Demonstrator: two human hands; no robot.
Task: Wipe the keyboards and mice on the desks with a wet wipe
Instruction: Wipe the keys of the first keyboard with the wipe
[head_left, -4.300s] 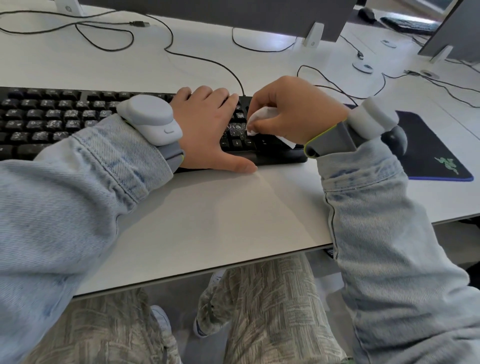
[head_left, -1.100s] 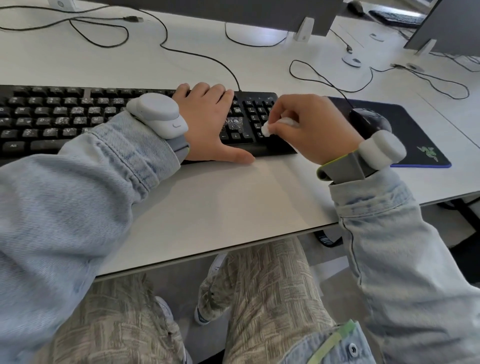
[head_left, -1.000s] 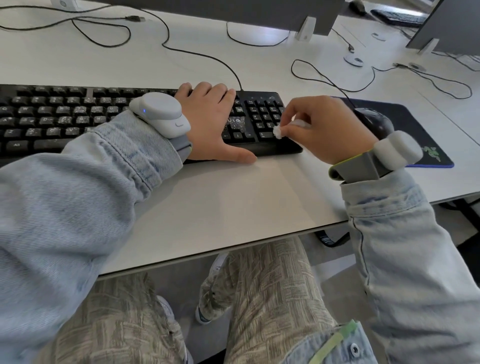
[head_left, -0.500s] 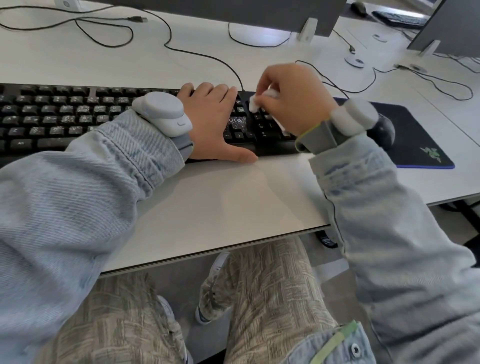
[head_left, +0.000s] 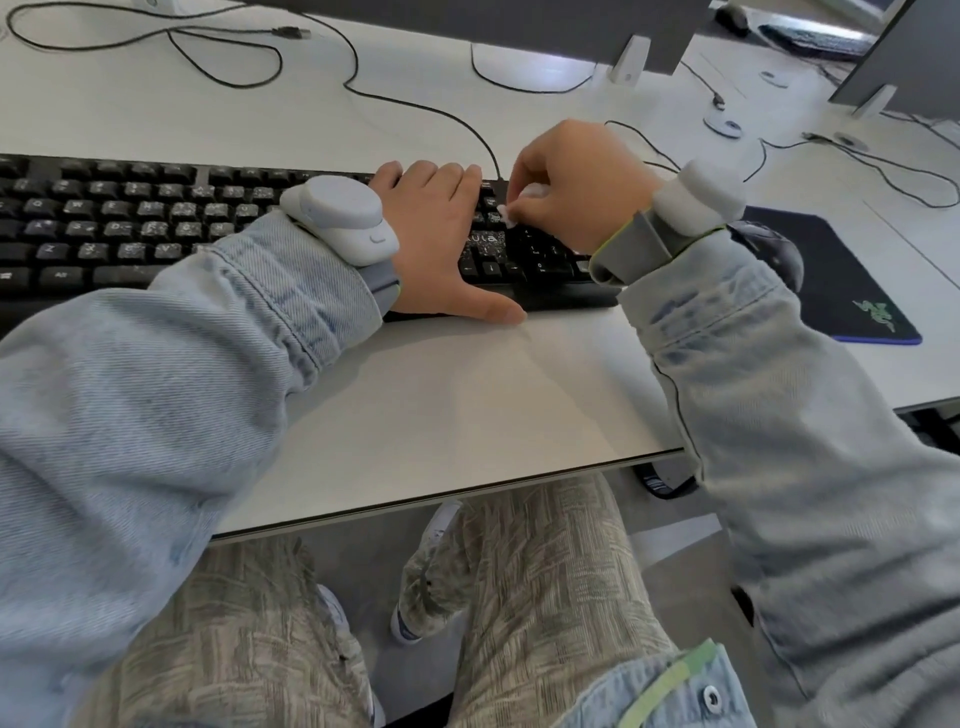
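Note:
A long black keyboard (head_left: 130, 228) lies across the white desk (head_left: 467, 395). My left hand (head_left: 441, 244) lies flat on its right-middle keys, fingers straight, thumb along the front edge. My right hand (head_left: 576, 182) pinches a small white wet wipe (head_left: 511, 213) and holds it down on the keys at the keyboard's right end. A black mouse (head_left: 769, 249) sits on a black mouse pad (head_left: 857, 291) to the right, partly hidden behind my right wrist.
Black cables (head_left: 395, 98) run over the desk behind the keyboard. Monitor stands (head_left: 628, 57) rise at the back. A second keyboard (head_left: 810, 36) and mouse (head_left: 732, 13) lie on the far desk at top right. The desk's front edge runs just above my knees.
My right hand swept with the wipe from the keyboard's right front corner up to its upper right keys and now sits a little lower there. My left hand stayed in place.

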